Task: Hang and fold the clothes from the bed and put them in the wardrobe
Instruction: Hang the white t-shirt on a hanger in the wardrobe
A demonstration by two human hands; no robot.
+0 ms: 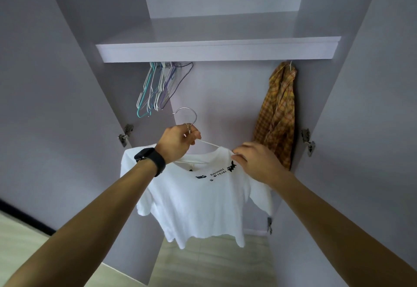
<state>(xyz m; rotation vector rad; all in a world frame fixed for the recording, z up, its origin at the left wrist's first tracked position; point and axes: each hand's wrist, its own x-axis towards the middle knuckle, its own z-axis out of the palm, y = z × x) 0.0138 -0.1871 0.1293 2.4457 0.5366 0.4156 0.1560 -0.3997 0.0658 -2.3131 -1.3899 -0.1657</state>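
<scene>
Under wardrobe shelf (216, 49): hangers (155, 88), plaid shirt (277, 115) hanging.

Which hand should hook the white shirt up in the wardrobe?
Probably the left hand: it grips the hanger just below its hook. The right hand only pinches the white T-shirt at the shoulder.

Bare forearms, with a black smartwatch (150, 161) on the left wrist.
</scene>
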